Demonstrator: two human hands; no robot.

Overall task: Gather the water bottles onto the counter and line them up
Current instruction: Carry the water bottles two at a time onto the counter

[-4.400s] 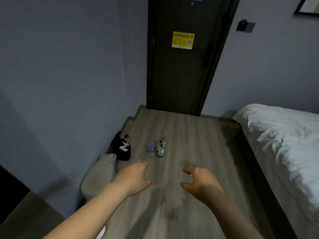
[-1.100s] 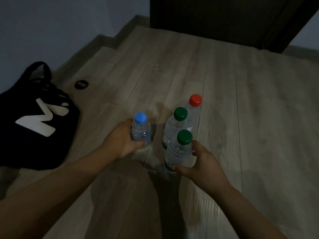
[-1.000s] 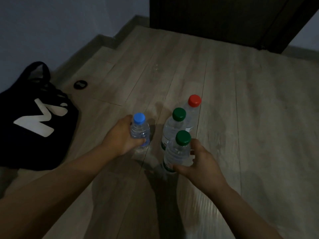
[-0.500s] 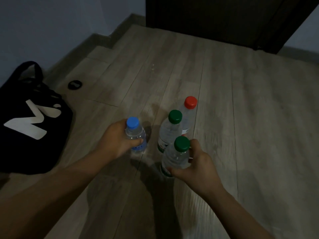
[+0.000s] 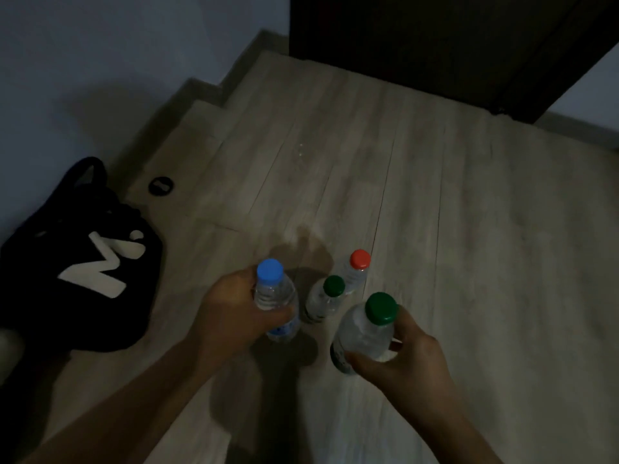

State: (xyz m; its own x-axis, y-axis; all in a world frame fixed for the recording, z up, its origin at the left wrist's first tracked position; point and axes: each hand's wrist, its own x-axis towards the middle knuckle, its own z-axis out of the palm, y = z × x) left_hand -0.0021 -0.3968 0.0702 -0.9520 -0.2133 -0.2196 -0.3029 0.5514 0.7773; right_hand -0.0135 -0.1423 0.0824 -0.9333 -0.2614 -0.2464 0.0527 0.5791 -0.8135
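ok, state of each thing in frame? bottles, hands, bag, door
blue-cap bottle: capped, upright, gripped by left hand
near green-cap bottle: capped, gripped by right hand
far green-cap bottle: capped, standing on floor, untouched
red-cap bottle: capped, standing on floor, untouched
black bag: slumped on floor
door: looks shut

The black bag (image 5: 50,306) bears a white "M".

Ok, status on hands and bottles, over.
Left hand grips blue-cap bottle. Right hand grips green-cap bottle. Red-cap bottle, other green-cap bottle stand on floor. Black bag aside.
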